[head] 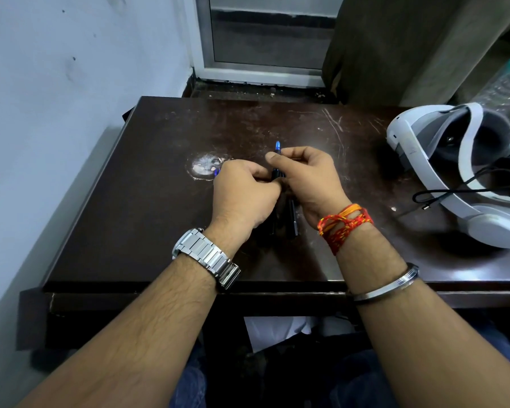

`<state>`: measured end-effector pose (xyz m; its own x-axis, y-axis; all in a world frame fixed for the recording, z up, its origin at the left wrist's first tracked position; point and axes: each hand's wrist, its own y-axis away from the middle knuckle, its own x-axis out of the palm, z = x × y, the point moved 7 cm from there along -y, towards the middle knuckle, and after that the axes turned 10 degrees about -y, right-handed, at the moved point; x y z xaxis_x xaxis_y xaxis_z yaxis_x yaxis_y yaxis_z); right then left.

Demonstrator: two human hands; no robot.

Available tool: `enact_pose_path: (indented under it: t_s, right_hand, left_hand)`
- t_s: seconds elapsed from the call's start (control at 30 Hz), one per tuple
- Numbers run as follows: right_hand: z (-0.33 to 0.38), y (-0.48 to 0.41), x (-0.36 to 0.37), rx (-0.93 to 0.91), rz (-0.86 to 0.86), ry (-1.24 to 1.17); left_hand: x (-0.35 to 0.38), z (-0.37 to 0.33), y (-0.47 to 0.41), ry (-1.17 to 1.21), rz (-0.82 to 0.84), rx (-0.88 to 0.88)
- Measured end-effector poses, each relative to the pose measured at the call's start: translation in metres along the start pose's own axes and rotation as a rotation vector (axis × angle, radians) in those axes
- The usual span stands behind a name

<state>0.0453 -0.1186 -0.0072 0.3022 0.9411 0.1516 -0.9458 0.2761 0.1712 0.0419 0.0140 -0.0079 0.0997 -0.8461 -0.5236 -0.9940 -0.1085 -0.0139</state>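
**A light, slick pen pinched between both hands at mid-bench**

Nearest, the forearms cross the front edge of the dark bench (124,219), with a steel watch (206,256) on the left wrist and red-orange threads (346,225) on the right. Just past the wrists, two dark spare pens (291,220) lie flat on the bench, pointing towards 12 o'clock and partly hidden under the hands.

Above them, the left hand (243,195) is curled tight, its fingertips meeting the lower barrel of the pen (277,174). The right hand (306,184) pinches the same pen higher up, thumb in front, with the blue tip leaning towards 12 o'clock. A blue speck shows at the left fist's 9 o'clock side; what it belongs to cannot be told.

The pen looks light, stiff and smooth. It probably twists easily in a loose pinch, so the barrel's middle is the surest hold, clear of the fine tip.

Further off at 3 o'clock lies a white VR headset (424,148) with its black cable (445,194).
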Motion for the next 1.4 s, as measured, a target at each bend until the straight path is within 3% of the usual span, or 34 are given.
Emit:
enact_pose_path:
  t_s: [0.23,0.87,1.0,1.13,1.4]
  right_hand:
    - [0.011,0.005,0.002,0.000,-0.002,-0.175]
    - [0.032,0.000,-0.017,-0.159,-0.145,-0.298]
    - [0.025,-0.010,-0.032,-0.138,-0.173,0.029]
    - [0.003,-0.020,-0.045,0.037,-0.119,0.386]
    - [-0.015,-0.016,-0.059,0.324,-0.021,0.607]
  left_hand:
    - [-0.001,-0.002,0.001,0.034,0.033,-0.009]
    - [-0.001,-0.004,0.005,0.036,0.088,-0.003]
    - [-0.004,-0.002,0.004,0.032,0.038,-0.023]
    - [-0.005,0.000,0.003,0.036,0.034,-0.042]
    - [-0.003,0.003,0.005,0.066,0.073,-0.076]
